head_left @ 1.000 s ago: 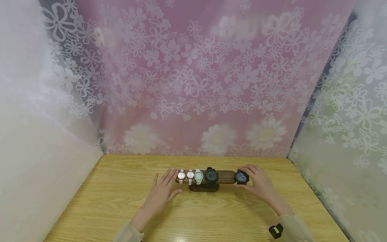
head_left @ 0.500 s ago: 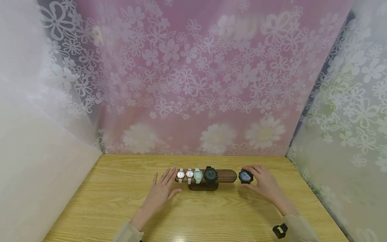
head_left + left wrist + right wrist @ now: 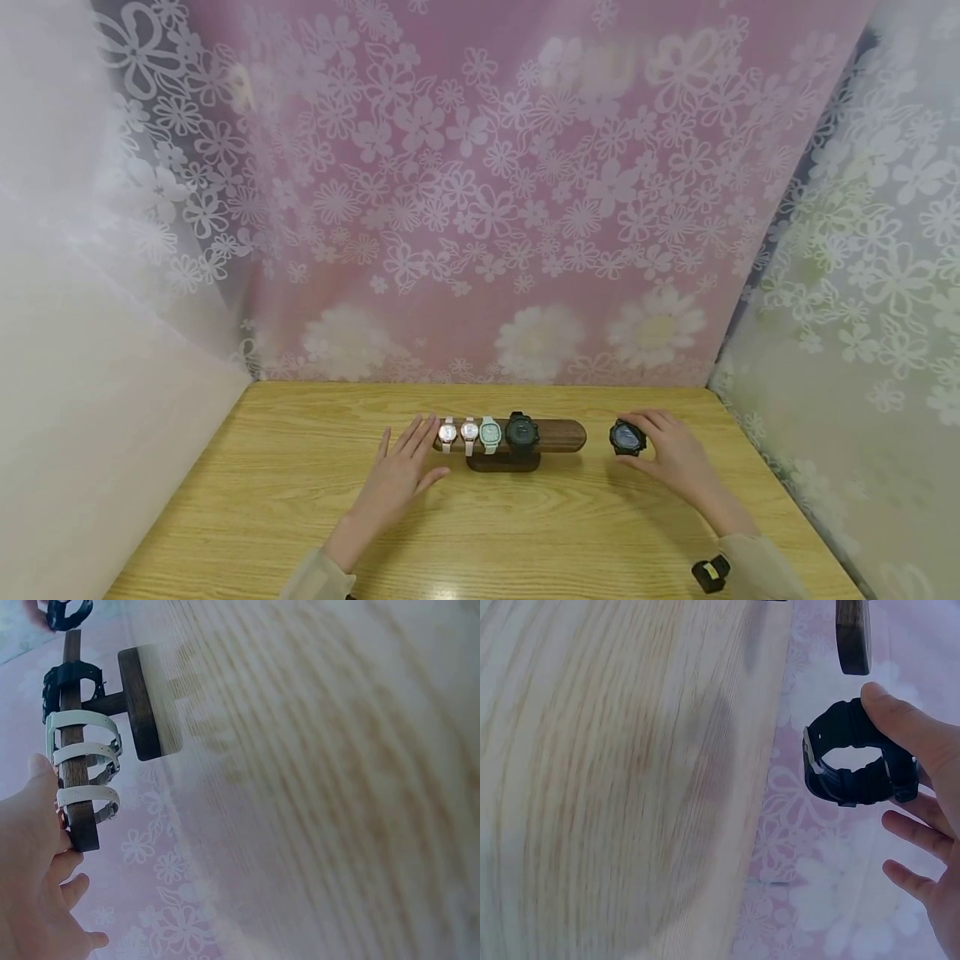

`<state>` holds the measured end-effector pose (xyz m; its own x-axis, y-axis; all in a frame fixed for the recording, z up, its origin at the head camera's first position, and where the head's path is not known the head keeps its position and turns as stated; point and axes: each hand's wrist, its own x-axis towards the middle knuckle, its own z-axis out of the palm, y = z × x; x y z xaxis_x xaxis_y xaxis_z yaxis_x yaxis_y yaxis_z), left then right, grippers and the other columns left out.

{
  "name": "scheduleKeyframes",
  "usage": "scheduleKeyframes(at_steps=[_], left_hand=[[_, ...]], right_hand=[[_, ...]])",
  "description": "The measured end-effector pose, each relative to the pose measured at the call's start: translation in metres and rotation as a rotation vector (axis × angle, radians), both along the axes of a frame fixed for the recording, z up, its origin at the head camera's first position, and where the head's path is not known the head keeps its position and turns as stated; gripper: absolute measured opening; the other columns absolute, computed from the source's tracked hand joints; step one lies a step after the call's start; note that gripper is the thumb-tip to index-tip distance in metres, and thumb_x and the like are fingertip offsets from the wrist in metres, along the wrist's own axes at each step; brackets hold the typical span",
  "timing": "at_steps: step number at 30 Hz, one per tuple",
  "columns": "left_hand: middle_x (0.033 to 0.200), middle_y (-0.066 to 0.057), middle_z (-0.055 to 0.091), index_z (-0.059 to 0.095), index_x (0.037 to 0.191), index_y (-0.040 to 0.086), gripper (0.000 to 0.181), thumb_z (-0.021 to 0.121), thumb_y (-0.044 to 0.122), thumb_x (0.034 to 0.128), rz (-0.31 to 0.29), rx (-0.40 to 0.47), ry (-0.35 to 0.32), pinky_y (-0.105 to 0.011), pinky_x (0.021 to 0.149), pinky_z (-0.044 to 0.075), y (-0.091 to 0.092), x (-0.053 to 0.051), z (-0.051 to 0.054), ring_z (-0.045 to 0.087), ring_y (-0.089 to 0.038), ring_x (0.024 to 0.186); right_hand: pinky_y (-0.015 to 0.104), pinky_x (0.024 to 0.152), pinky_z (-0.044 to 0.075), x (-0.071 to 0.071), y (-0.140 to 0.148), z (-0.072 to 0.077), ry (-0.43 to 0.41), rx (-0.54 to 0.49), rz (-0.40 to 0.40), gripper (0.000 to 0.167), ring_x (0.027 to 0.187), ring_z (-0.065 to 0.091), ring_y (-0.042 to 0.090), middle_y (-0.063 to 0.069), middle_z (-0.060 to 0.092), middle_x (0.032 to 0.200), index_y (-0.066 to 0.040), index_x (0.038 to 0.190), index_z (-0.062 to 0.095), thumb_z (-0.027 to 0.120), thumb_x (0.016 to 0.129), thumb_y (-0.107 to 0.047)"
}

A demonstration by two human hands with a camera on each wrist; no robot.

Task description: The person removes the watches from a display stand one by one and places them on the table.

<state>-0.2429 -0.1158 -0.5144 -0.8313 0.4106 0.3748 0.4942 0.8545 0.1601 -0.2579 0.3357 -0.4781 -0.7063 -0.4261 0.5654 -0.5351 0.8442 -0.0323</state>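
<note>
A dark wooden watch stand (image 3: 564,436) stands on the table, its bar level above a short base. Along the bar's left part sit two small watches with pale straps, a mint-green watch (image 3: 491,434) and a large black watch (image 3: 522,431). My left hand (image 3: 400,472) rests its fingertips against the bar's left end, fingers straight and spread. To the right of the bar, my right hand (image 3: 671,457) pinches a second black watch (image 3: 627,437) between thumb and fingers. In the right wrist view this watch (image 3: 862,796) is a buckled loop, apart from the bar's end.
The light wood table (image 3: 480,533) runs out to a pink floral curtain (image 3: 480,208) at the back. Pale sheets hang at the left and right sides. A black wrist camera (image 3: 710,573) sits at my right sleeve.
My right hand has drawn the black watch rightward, off the right end of the bar and away from it. The left hand stays at the left end.
</note>
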Motion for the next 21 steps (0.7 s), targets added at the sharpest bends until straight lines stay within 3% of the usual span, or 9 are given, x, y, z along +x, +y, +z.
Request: scheduleKeyframes(at_steps=[10, 21], left_hand=[[0.165, -0.006, 0.025, 0.03, 0.16, 0.008, 0.077, 0.057, 0.049, 0.1003, 0.005, -0.006, 0.003, -0.062, 0.122, 0.011, 0.0, 0.0, -0.001, 0.025, -0.028, 0.153], [0.166, -0.005, 0.023, 0.029, 0.16, 0.008, 0.078, 0.06, 0.047, 0.0995, 0.011, -0.002, -0.016, -0.062, 0.123, 0.01, 0.001, 0.0, -0.001, 0.022, -0.026, 0.154]], right_hand=[[0.062, 0.083, 0.053, 0.008, 0.022, -0.002, -0.028, 0.016, -0.066, 0.07, 0.103, 0.063, 0.041, 0.017, 0.066, 0.115, -0.005, 0.123, 0.069, 0.097, 0.062, -0.025], [0.063, 0.08, 0.052, 0.01, 0.043, -0.013, -0.147, 0.096, -0.111, 0.068, 0.108, 0.06, 0.043, 0.019, 0.065, 0.118, -0.004, 0.124, 0.068, 0.096, 0.065, -0.025]])
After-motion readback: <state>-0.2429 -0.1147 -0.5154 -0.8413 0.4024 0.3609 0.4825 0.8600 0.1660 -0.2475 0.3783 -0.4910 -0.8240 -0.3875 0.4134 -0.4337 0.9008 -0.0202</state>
